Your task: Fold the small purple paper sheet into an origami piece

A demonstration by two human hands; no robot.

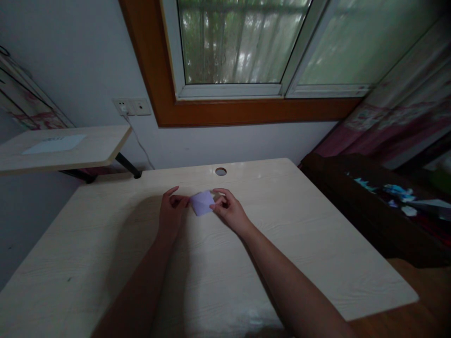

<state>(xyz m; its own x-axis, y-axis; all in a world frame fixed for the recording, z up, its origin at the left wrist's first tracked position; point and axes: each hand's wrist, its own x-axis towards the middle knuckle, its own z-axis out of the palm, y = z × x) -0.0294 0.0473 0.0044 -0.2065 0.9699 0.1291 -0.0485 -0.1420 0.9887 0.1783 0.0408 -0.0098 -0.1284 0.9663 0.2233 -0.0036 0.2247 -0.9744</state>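
Note:
A small piece of folded purple paper [202, 203] is held between my two hands over the pale wooden desk. My left hand [172, 207] pinches its left corner between thumb and finger. On the other side, my right hand [228, 207] grips the right edge, thumb at the front and fingers behind. The paper looks flat and roughly square, tilted a little. Its underside is hidden, and I cannot tell whether it touches the desk.
The desk [282, 225] has a round cable hole [221, 172] near its back edge. A raised shelf [98, 143] at the left carries a white sheet [54, 144]. A white cord [139, 141] hangs from the wall socket [131, 107]. A window [243, 47] stands behind.

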